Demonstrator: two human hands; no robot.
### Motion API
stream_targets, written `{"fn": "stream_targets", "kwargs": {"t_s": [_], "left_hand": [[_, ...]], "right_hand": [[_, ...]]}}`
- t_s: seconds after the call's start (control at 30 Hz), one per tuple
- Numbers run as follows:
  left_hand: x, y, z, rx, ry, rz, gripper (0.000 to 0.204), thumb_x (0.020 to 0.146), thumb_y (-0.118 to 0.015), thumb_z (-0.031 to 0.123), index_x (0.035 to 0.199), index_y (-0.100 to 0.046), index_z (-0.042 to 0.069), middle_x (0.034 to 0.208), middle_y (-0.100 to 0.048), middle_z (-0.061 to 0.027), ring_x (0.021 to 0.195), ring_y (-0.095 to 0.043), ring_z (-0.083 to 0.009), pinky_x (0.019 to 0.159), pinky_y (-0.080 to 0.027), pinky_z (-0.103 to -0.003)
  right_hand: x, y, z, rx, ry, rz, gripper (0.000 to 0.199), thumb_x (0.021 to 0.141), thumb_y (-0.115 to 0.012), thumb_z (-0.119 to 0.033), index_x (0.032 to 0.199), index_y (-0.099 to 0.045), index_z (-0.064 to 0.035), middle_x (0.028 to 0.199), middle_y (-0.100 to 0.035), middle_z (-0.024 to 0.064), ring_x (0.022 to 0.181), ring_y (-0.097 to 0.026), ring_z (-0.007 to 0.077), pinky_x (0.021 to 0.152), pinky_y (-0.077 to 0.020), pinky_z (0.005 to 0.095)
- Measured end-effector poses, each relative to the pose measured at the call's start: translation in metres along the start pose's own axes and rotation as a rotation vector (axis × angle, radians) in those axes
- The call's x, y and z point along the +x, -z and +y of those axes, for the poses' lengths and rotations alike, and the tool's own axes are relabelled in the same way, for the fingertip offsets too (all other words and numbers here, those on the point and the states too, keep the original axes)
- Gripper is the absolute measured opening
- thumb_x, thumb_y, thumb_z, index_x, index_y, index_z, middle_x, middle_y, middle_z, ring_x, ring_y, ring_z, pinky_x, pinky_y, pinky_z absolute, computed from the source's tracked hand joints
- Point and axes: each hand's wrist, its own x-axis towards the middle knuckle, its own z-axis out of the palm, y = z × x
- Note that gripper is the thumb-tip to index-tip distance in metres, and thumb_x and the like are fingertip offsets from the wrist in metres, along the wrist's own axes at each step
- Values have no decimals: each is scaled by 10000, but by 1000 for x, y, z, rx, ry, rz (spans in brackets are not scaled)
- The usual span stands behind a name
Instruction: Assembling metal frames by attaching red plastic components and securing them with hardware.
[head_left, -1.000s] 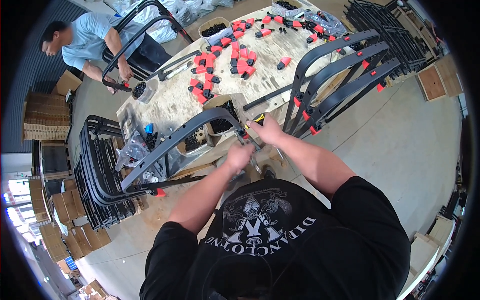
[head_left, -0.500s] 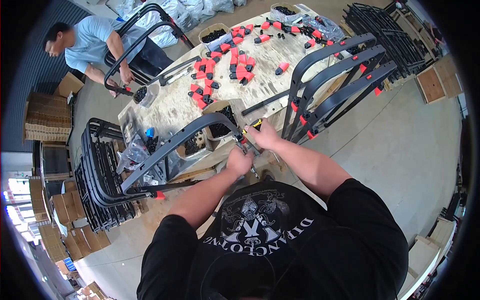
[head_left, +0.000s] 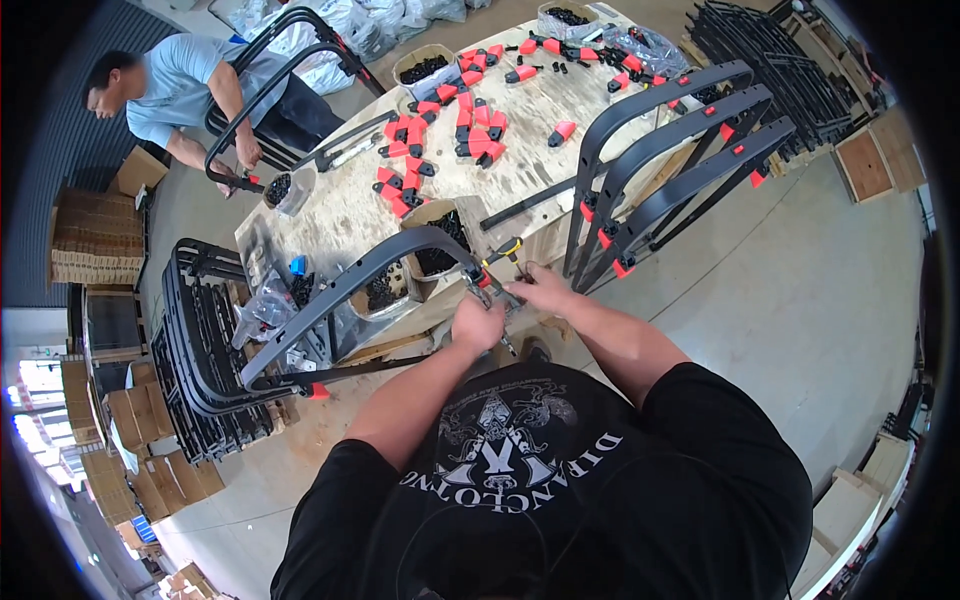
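Observation:
My left hand is closed at the near end of a curved black tubular frame, around a silver metal tool whose thin tip sticks out below; its exact kind is unclear. Just above is a screwdriver-like tool with a yellow-and-black T-shaped handle, leaning near the frame's red clip, with no hand on its handle. My right hand is below that handle, thumb and fingers apart, fingertips pointing left toward my left hand. What lies between the two hands is partly hidden.
Red-and-black plastic parts cover the wooden table. Boxes of small black parts line its near edge. Three curved frames stand at right, more frames at left. A person handles another frame across the table.
My right hand has let go of the yellow-and-black handle and moved down and slightly right. The handle now shows fully. My left hand stays nearly in place.

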Motion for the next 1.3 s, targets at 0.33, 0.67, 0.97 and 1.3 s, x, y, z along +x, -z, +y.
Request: {"fn": "stream_targets", "kwargs": {"t_s": [0.33,0.67,0.97,1.3], "left_hand": [[4,-7,-18,157,-9,112,517,858,-645,360,1176,-522,-29,1009,-694,-287,974,-682,-446,888,-535,-507],[-22,17,-43,-332,21,186,300,803,-726,243,831,-627,-38,718,-683,-171,659,-664,-241,638,-539,-393],[-67,67,-126,-652,267,350,113,877,-669,108,924,-616,20,761,-608,-38,667,-573,-140,606,-461,-328],[-16,142,-235,-788,347,442,575,820,-631,7,1366,-456,-38,799,-606,-90,557,-567,-164,475,-493,-338]], "right_hand": [[-89,0,-114,-323,-225,32,708,811,-754,-301,1309,-465,111,1145,-656,301,1063,-670,387,902,-535,416],[-43,-14,-113,-483,403,362,727,790,-748,-236,1427,-458,-39,1106,-681,262,1034,-683,390,910,-530,419],[-13,-17,-113,-361,123,460,892,667,-875,-407,1353,-490,13,1199,-665,258,1140,-649,375,987,-506,410],[-75,-3,-70,-69,-315,87,627,759,-815,-186,1340,-606,-79,1045,-685,107,781,-631,162,649,-516,312]]}}
